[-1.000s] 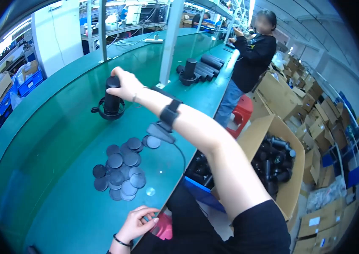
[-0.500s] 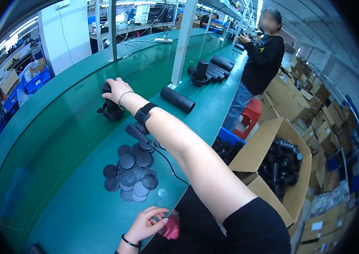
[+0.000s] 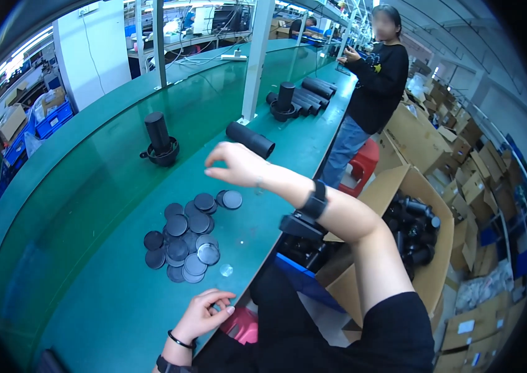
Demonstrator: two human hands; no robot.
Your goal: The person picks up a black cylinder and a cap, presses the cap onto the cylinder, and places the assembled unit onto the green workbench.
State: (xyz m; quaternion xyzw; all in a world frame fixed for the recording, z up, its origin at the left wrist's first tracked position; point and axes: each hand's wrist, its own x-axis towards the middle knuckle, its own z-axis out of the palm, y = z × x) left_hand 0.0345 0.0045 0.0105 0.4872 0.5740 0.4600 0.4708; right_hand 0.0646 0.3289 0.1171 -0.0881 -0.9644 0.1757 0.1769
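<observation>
My right hand (image 3: pixel 238 165) is raised over the green bench with thumb and fingers apart, holding nothing. Beyond it, on the glossy green belt, a black cylinder (image 3: pixel 156 126) stands upright in a black cup-shaped part (image 3: pixel 165 155) with a side tab. My left hand (image 3: pixel 204 314) rests at the bench's near edge, its fingers loosely bent and nothing visible in them. Between the hands lies a loose pile of flat black discs (image 3: pixel 178 248). Beside the pile is a small clear round piece (image 3: pixel 226 270). A thick black tube (image 3: pixel 250 140) lies just past my right hand.
Farther along the bench are more black tubes (image 3: pixel 304 101) and another cup part with an upright cylinder (image 3: pixel 285 99). A white metal post (image 3: pixel 256 62) rises there. To the right stand an open carton (image 3: pixel 440 248) of black parts, a red stool (image 3: pixel 365 163) and a person (image 3: pixel 383 78).
My right hand has let go of the upright cylinder and drawn back toward me and right. The cylinder and cup part stay on the belt. My left hand remains at the bench edge.
</observation>
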